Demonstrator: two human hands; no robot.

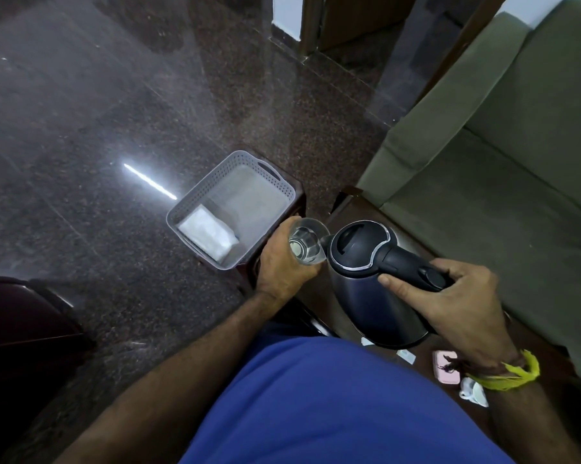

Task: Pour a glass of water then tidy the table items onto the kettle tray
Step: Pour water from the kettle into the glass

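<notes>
While the kettle is tilted with its spout against the rim of the glass, its black handle is gripped by the right hand, the fingers curled round it and the thumb laid along the top. The glass is held by the left hand, whose fingers are wrapped round its side; it is leaned toward the spout, and clear water is seen in it. Both are held above a dark wooden table, just beside the grey perforated tray. In the tray, 1 white folded packet is lain at the near left corner. Near the right wrist, a pink case, a white cup-like item and 2 small white sachets are seen on the table. A yellow thread is tied round the right wrist. A green sofa is set at the right.
</notes>
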